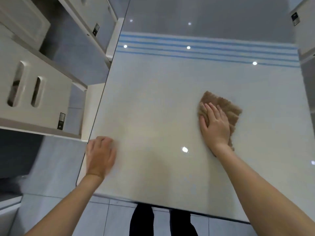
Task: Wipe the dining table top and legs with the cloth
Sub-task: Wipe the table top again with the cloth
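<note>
"Two hands are over the table; what does each one hold?"

"Only the right hand (pixel 215 124) has anything under it. It lies flat, palm down, on the brown ribbed cloth (pixel 228 108), fingers straight and close together, pressing rather than clutching. No finger curls round the fabric."

"And where is that cloth?"

"On the glossy white table top with blue stripes (pixel 153 99), in its right half, nearer the right edge than the left and roughly midway between the near edge and the striped band at the far end. It is crumpled flat; it shows beyond the fingertips, along the right side of the hand, and a small tail of it shows beside the wrist."

"How does the right arm lie?"

"Bare forearm, coming in from the near right corner and slanting up and left across the top, wrist fairly straight."

"The left hand (pixel 100 155)?"

"It sits at the left edge, close to the near left corner, back of the hand up, fingers bent loosely with nothing in them. It is blurred, so I cannot tell whether the fingertips touch the top. Its forearm runs in from below the near edge."

"Anything around the table?"

"White slotted chair backs (pixel 34 86) stand just beside the left edge, over grey floor tiles (pixel 56 159). Dark trouser legs (pixel 141 218) show below the near edge."
</note>
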Tool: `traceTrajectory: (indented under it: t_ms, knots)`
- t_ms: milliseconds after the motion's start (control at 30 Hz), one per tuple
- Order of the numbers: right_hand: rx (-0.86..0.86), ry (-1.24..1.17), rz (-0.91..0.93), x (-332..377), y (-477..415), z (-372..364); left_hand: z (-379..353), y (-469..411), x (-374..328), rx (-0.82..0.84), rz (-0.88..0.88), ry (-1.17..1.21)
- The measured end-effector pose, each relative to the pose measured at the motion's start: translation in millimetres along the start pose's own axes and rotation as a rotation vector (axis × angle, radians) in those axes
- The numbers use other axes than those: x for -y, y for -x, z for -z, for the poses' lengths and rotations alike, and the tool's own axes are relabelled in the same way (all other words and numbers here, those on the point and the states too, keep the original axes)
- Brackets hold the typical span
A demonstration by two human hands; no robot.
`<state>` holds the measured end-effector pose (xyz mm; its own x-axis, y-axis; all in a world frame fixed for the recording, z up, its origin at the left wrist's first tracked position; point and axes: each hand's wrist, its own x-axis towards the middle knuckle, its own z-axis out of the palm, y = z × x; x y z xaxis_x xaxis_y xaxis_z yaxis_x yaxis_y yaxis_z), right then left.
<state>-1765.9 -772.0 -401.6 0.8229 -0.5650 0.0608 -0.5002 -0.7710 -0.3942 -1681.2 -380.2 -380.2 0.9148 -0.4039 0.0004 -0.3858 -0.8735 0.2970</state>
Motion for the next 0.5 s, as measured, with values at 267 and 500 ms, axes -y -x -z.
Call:
traceTrajectory:
  t_ms: [267,500]
  knots:
    - [-0.04,0.012,0.009,3,0,-1,-55,-127,-193,0.136,-0.375,0.075]
    - [-0.037,0.03,0.09,-30,-59,2,-87,-152,-223,0.201,-0.348,0.007]
